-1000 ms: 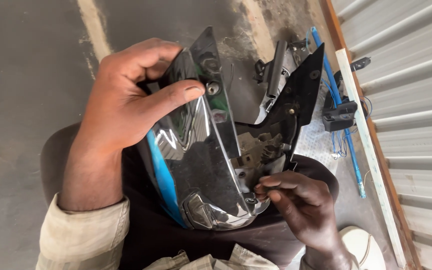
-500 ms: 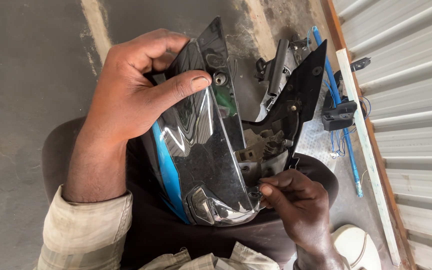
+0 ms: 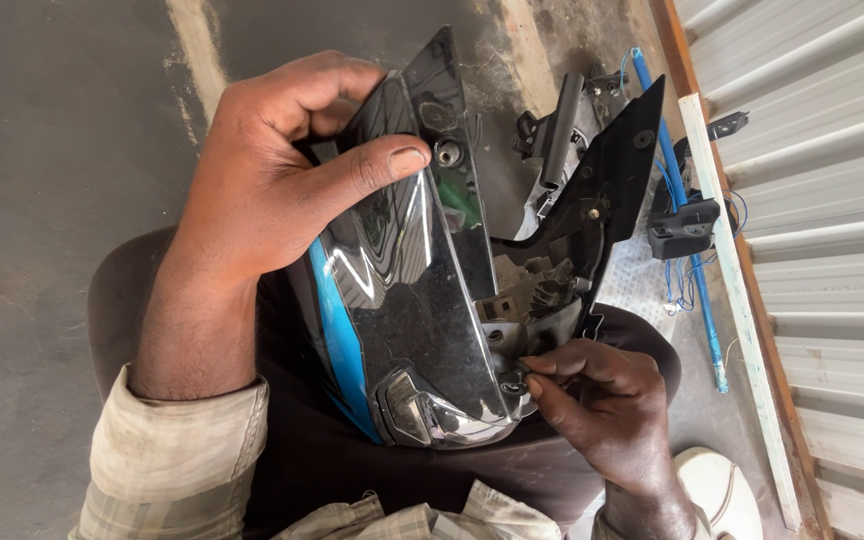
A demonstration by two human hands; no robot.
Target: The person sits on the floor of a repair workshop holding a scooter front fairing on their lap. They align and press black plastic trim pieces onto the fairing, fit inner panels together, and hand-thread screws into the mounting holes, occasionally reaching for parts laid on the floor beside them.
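1. Head view, looking down: the left hand (image 3: 282,190) grips the upper end of a glossy black cover panel (image 3: 407,290), fingers curled over its far edge and the thumb pressed flat across its shiny face, so the hand is clamped on the panel.
2. Just past the thumb tip sits a small round fastener hole (image 3: 449,153) in the panel.
3. The right hand (image 3: 607,400) is at the panel's lower end, thumb and forefinger pressed together on a small dark piece (image 3: 514,382) at the rim; what that piece is cannot be told.
4. The panel is held above the person's lap, tilted, with its narrow tip pointing away and its wider end toward the body.
5. A blue stripe (image 3: 337,330) runs along the panel's left edge, and a clear lens piece (image 3: 432,415) sits at its lower end.
6. Behind the glossy face, the panel's dull black inner part (image 3: 602,190) rises to a point on the right, with grey ribbed fittings (image 3: 537,295) between.
7. Both forearms wear pale checked sleeves (image 3: 177,460).
8. Farther right, on the concrete floor (image 3: 42,200), lie a blue rod (image 3: 687,250), a small black block with thin wires (image 3: 685,228), and a white round thing (image 3: 717,495).
9. A corrugated metal wall (image 3: 832,200) lines the right edge.
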